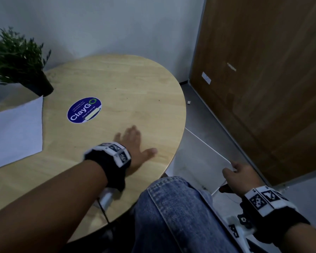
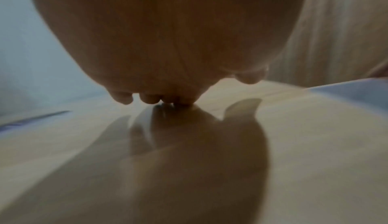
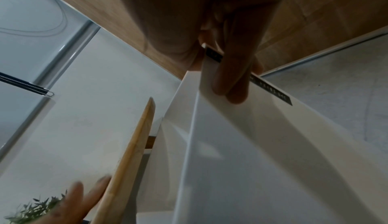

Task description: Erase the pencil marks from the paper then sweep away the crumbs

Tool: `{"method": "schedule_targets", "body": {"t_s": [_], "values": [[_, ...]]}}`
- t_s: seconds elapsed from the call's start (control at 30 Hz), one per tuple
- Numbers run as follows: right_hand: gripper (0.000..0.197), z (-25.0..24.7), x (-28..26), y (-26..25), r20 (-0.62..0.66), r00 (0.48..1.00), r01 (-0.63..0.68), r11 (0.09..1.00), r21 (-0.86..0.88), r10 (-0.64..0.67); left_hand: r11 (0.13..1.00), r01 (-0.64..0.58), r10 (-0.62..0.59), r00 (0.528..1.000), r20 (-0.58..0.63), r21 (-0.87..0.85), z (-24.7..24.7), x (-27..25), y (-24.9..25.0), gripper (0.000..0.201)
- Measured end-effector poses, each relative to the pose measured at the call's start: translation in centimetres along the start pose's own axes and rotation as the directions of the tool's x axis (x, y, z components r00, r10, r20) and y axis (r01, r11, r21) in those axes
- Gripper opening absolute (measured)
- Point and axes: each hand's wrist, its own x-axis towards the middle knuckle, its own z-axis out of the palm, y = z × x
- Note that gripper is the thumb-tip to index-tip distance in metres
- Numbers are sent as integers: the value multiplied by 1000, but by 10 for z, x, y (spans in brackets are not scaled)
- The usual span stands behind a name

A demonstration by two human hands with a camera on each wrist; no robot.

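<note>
Left hand (image 1: pixel 135 145) flat, fingers spread on table (image 1: pixel 117 84); right hand (image 1: pixel 243 178) below table edge, pinching white tray (image 1: pixel 199 161) rim.

Smooth pale wood table (image 1: pixel 117 84) — faintly glossy

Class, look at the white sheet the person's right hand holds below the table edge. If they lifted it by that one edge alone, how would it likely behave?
The white sheet probably flops: in the right wrist view it already bows into folds. It looks thin, so likely light; the right hand carries it with a fingertip pinch. Crumbs swept off the table by the left hand might slide down its slope.
</note>
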Motion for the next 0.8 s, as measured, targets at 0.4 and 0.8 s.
{"method": "schedule_targets", "body": {"t_s": [0.4, 0.8], "values": [[27, -5, -4, -8, -28, 1000, 16, 997, 76, -14, 991, 135, -133, 984, -120, 2, -12, 1, -2, 92], [21, -6, -1, -9, -18, 999, 48, 995, 92, -47, 881, -467, 471, 881, -53, 76, -29, -11, 48, 74]]}}
